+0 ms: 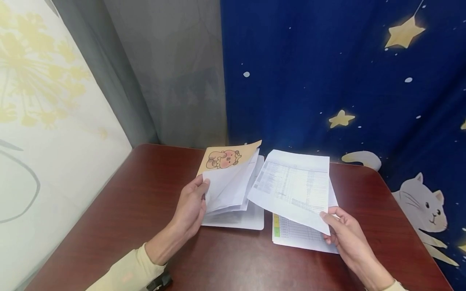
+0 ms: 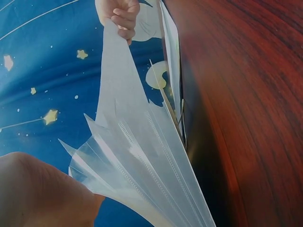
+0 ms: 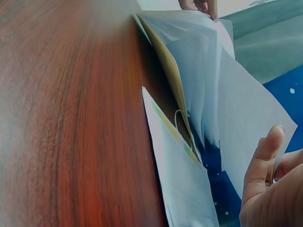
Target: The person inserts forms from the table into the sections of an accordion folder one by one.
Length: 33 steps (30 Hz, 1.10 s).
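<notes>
- Pinching the near right corner of a white paper sheet printed with a fine grey table (image 1: 298, 182), the right hand (image 1: 347, 232) has its thumb on top and fingers beneath, to the right of the folder.
- Gripping the left edge of a folder of clear plastic sleeves with a tan, cartoon-animal cover (image 1: 227, 182), the left hand (image 1: 191, 206) lays its thumb on the pages, fingers curled behind.
- Fanning apart in the left wrist view, the clear ribbed-edge sleeves (image 2: 142, 165) belong to that folder, which is at the middle of the table.
- Spanning the space just right of the folder, the printed sheet is raised and tilted; whether its left edge sits inside a sleeve, I cannot tell.
- Lying right of the folder, partly under the raised sheet, is a stack of white printed papers with yellow and green cells (image 1: 302, 238).
- Extending beneath the folder is a glossy red-brown wooden table (image 1: 225, 262).
- Hanging beyond the folder are a plain grey curtain (image 1: 182, 72) and, rightward, a deep-blue curtain with yellow stars and a cat (image 1: 291, 72).
</notes>
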### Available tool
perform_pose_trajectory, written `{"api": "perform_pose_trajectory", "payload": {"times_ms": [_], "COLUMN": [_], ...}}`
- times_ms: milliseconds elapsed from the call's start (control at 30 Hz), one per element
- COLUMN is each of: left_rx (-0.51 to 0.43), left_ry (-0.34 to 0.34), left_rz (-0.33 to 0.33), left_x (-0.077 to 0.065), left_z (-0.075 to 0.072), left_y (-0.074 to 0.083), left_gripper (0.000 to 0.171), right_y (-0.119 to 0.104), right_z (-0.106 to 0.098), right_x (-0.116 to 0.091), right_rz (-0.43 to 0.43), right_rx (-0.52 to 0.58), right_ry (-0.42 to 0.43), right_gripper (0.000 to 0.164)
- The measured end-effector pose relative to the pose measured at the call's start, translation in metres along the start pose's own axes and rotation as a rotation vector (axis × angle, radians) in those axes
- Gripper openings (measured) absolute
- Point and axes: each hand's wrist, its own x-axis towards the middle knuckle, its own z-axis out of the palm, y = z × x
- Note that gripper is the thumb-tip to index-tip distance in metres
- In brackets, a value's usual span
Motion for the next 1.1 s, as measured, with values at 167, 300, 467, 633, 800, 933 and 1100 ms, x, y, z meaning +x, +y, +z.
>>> {"api": "perform_pose_trajectory", "payload": {"times_ms": [167,300,467,633,800,933,1100], "left_rx": [-0.008,-0.013,-0.013,-0.012,-0.011,-0.013,-0.011], "left_ry": [-0.007,-0.008,-0.007,-0.006,-0.004,-0.002,-0.008], "left_rz": [0.001,0.000,0.003,0.006,0.002,0.000,-0.001], "left_x": [0.000,0.001,0.000,0.000,0.000,0.000,0.001], "left_z": [0.000,0.000,0.000,0.000,-0.001,-0.001,0.000], "left_y": [-0.001,-0.001,-0.001,-0.001,-0.001,0.000,0.001], "left_gripper": [0.045,0.044,0.043,0.044,0.044,0.045,0.045], "right_y": [0.004,0.008,0.012,0.015,0.015,0.013,0.012], "right_z": [-0.003,-0.008,-0.009,0.000,0.010,0.018,0.027], "right_x": [0.001,0.002,0.004,0.004,0.003,0.004,0.006], "right_rz": [0.014,0.018,0.011,-0.006,-0.018,-0.003,0.017], "right_rx": [-0.002,-0.004,0.012,0.022,0.018,0.002,-0.026], "right_ry": [0.005,-0.003,0.003,-0.014,-0.037,-0.031,-0.037], "right_gripper": [0.013,0.009,0.006,0.006,0.007,0.009,0.013]}}
